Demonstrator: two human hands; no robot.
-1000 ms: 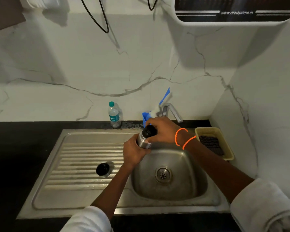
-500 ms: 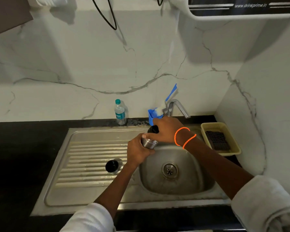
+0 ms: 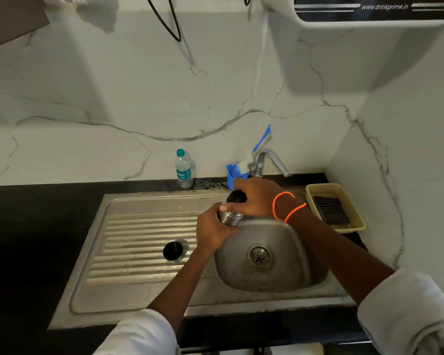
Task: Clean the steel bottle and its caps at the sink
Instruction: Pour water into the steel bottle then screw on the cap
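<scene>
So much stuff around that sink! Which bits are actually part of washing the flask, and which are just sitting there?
Part of the job:
- steel bottle, gripped by the left hand
- black cap on its top, gripped by the right hand
- other black cap on the drainboard
- sink
- tap

Just lying about:
- plastic water bottle
- yellow tray
- blue brush holder

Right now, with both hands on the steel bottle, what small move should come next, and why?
Probably keep twisting the black inner cap off. The right hand grips that cap, the left hand holds the steel bottle over the sink basin, and the other cap already lies on the drainboard.
</scene>
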